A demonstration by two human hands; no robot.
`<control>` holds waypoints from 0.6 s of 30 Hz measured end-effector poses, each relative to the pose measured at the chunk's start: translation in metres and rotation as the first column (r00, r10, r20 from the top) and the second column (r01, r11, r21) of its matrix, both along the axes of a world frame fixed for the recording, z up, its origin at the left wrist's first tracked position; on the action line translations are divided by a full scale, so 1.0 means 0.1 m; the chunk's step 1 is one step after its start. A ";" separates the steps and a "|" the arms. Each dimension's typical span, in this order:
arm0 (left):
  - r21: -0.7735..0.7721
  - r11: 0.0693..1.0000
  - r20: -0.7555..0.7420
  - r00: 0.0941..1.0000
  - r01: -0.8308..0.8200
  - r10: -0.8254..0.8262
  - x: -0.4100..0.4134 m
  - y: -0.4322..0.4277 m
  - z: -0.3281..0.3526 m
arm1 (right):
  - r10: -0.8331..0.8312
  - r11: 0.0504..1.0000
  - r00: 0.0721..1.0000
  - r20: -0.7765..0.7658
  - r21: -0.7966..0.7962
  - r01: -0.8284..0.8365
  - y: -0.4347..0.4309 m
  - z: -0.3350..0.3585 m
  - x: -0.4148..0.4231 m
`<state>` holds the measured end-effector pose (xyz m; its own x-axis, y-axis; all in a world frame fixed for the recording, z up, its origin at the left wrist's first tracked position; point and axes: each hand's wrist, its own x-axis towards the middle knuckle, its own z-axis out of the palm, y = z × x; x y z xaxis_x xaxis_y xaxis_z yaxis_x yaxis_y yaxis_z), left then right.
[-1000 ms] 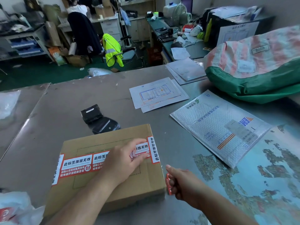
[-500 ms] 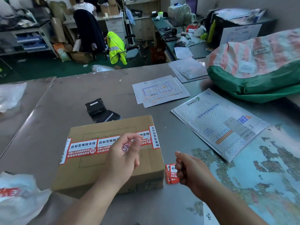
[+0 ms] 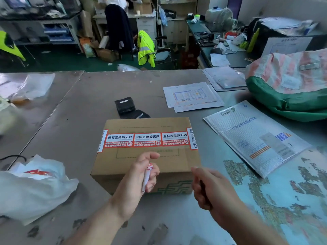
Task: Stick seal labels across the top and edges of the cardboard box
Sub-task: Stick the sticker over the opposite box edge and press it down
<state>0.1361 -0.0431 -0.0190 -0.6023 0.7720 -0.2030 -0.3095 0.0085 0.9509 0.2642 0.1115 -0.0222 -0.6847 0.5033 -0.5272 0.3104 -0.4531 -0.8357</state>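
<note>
Box [image 3: 146, 124] sits squarer to us now; our left hand [image 3: 136, 183] has drawn back from the seal labels [image 3: 147, 140], gripping a rolled strip [image 3: 147, 175]; right hand [image 3: 212, 188] curled, contents unclear.

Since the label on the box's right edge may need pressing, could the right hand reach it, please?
Probably yes: the right hand is beside the box's near right corner, with nothing between it and the label.
</note>
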 end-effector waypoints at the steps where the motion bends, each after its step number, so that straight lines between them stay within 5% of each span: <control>1: 0.050 0.999 0.073 0.997 0.016 -0.020 -0.01 -0.13 0.00 | 0.031 0.999 0.999 -0.008 0.011 -0.031 -0.11 0.02 -0.04; 4: 0.134 0.990 0.188 0.982 -0.044 0.018 -0.03 -0.59 -0.01 | 0.148 0.989 0.989 -0.012 0.032 -0.147 -0.49 0.03 -0.21; 11: -0.001 0.931 0.097 0.927 -0.364 0.363 0.08 -2.05 -0.14 | 0.470 0.881 0.879 0.078 0.015 -0.472 -1.60 -0.04 -0.61; 18: 0.042 0.735 0.280 0.714 -0.677 0.642 0.36 -3.32 -0.16 | 0.666 0.745 0.740 0.098 -0.024 -0.667 -2.76 -0.14 -0.86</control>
<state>0.1716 -0.3754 -0.0348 -0.9163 0.2254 -0.3310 -0.3969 -0.4009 0.8257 0.1784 -0.1641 -0.0359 -0.7951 -0.0558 -0.6039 0.6064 -0.0913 -0.7899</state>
